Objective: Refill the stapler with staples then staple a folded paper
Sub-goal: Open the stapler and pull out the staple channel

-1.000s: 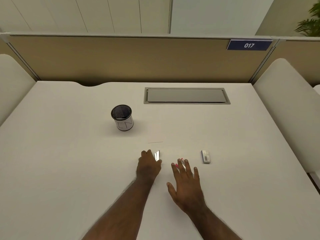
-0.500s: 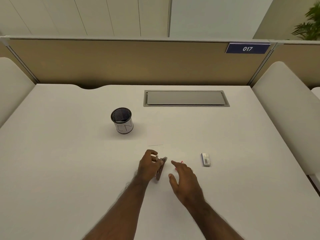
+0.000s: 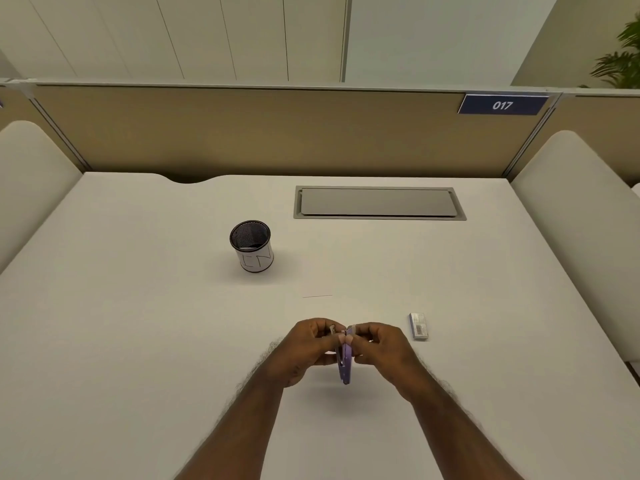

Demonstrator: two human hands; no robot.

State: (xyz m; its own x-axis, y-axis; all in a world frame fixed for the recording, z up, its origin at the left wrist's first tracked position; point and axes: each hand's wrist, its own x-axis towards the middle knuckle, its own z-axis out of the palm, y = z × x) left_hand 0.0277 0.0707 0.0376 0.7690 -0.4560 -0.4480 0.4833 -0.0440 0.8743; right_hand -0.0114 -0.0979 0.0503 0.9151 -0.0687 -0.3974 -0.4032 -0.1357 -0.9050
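Office cubicle, pale tabletop (image 3: 138, 341), tan partition behind. Small purple plastic-and-metal stapler (image 3: 345, 362) held just above tabletop between both hands, left hand (image 3: 308, 348) and right hand (image 3: 375, 348) each closed on it, thumbs meeting at top edge (seemingly prising it open). Judged light, rigid, sprung; hold by sides. Small white staple box (image 3: 419, 326) lies near right, barcode visible, text unreadable. Blue partition sign (image 3: 503, 105) reads "017".

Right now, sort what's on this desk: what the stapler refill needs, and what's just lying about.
For the job:
- purple stapler, held by left hand and right hand
- small staple box

Lying about:
- mesh pen cup
- desk cable hatch
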